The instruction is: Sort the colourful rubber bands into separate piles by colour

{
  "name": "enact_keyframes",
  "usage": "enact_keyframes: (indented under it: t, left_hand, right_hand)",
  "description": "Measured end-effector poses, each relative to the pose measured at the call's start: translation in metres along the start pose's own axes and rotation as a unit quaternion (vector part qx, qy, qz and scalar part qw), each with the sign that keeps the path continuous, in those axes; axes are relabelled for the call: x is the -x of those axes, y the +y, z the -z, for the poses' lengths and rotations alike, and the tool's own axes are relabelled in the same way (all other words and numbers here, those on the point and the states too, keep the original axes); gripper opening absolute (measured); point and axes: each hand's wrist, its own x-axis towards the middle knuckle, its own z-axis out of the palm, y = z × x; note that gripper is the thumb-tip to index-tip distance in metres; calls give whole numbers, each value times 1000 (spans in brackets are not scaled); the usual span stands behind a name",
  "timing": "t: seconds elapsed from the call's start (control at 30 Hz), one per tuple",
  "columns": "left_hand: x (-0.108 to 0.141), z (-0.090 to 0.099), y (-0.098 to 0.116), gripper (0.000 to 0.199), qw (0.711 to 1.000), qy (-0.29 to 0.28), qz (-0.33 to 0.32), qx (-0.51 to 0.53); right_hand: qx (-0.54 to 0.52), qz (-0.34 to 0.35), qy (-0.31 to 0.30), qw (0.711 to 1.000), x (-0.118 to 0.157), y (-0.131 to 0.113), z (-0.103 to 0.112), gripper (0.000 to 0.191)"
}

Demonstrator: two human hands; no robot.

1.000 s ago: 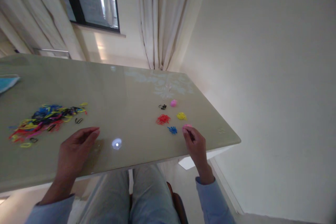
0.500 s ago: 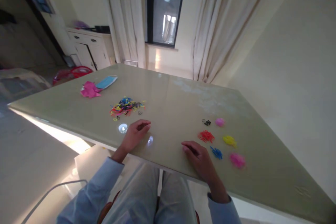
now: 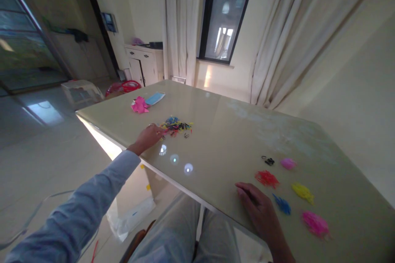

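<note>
A mixed pile of small coloured rubber bands (image 3: 176, 125) lies on the left part of the table. My left hand (image 3: 149, 135) reaches to the near left edge of this pile, fingers drawn together and fingertips touching the bands. Whether a band is pinched there is too small to see. My right hand (image 3: 257, 203) rests on its side near the front edge, loosely curled, a gap showing between thumb and fingers. Beside it are heaps sorted by colour: red bands (image 3: 267, 178), blue bands (image 3: 282, 204), black bands (image 3: 269, 161), yellow bands (image 3: 303, 192), light pink bands (image 3: 288, 163) and bright pink bands (image 3: 315, 222).
Behind the mixed pile lie a crumpled pink wrapper (image 3: 140, 105) and a blue face mask (image 3: 155, 98). The pale glossy table (image 3: 216, 144) reaches towards the curtains (image 3: 180, 24). A white cabinet (image 3: 145, 63) and a red plastic item (image 3: 131, 86) stand beyond its left side.
My left hand has moved left and forward, from the table's front area to the mixed pile. My right hand stays beside the sorted heaps. The view has turned left.
</note>
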Motion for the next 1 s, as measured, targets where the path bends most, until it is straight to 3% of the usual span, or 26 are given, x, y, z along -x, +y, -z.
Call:
enact_keyframes:
  t: [0.23,0.47,1.0]
  left_hand:
    - [-8,6,9,31,997,-48,-18,-59]
    - [-5,0,5,35,994,-53,-44,-84]
    - [-4,3,-7,32,996,42,-25,79]
  right_hand:
    - [13,7,4,1000,1,-1,1,32]
    - [20,5,3,1000,0,1,0,32]
    - [12,6,4,1000,2,1,1,30]
